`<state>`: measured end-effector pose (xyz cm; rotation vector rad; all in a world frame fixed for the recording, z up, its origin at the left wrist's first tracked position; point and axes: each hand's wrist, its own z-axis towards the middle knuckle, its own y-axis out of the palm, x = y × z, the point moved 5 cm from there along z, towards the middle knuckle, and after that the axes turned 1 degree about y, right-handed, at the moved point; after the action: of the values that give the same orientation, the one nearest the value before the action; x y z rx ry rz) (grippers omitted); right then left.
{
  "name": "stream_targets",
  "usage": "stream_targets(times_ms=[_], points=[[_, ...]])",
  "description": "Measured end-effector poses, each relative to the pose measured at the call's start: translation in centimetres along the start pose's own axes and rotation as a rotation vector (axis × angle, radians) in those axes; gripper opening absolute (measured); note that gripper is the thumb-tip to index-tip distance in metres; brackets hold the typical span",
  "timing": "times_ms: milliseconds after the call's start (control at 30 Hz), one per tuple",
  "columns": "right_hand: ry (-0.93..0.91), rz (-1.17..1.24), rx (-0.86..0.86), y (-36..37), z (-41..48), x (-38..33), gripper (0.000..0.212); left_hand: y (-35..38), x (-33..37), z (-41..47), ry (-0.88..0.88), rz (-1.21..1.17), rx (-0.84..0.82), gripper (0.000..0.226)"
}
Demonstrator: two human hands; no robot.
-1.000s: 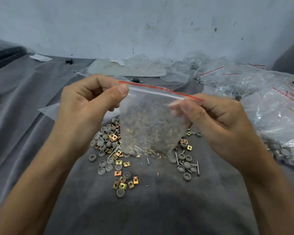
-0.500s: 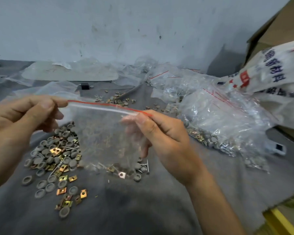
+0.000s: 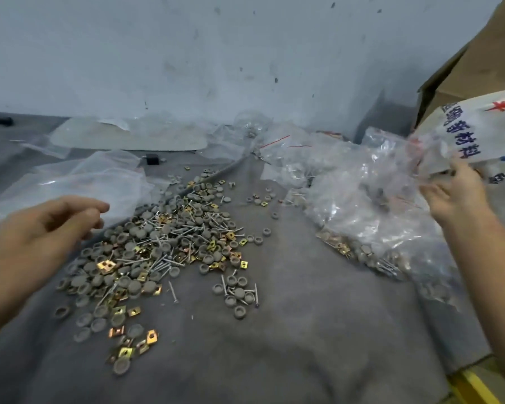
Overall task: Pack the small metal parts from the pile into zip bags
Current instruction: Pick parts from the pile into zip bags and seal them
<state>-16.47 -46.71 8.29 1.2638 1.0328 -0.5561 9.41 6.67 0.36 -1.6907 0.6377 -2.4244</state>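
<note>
at the centre of the worktop (image 3: 303, 330) the pile (image 3: 169, 252) of grey caps, screws and brass clips is large and loose. filled zip bags (image 3: 370, 211) lie heaped at 2 o'clock. flat empty bags (image 3: 94, 179) lie at 10 o'clock. left hand (image 3: 50, 225) hovers at 9 o'clock, grip loosely curled, holding nothing. right hand (image 3: 455, 196) is at the filled heap, 3 o'clock; whether its grip pinches plastic cannot be told. assessment: partly done, much left unpacked.
</note>
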Motion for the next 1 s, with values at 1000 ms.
stream_targets(times_ms=[1000], points=[[0.033,-0.537,-0.933,11.3,-20.8,19.1,0.033,3.2,-0.6,8.6,0.187,0.918,0.054,0.017]])
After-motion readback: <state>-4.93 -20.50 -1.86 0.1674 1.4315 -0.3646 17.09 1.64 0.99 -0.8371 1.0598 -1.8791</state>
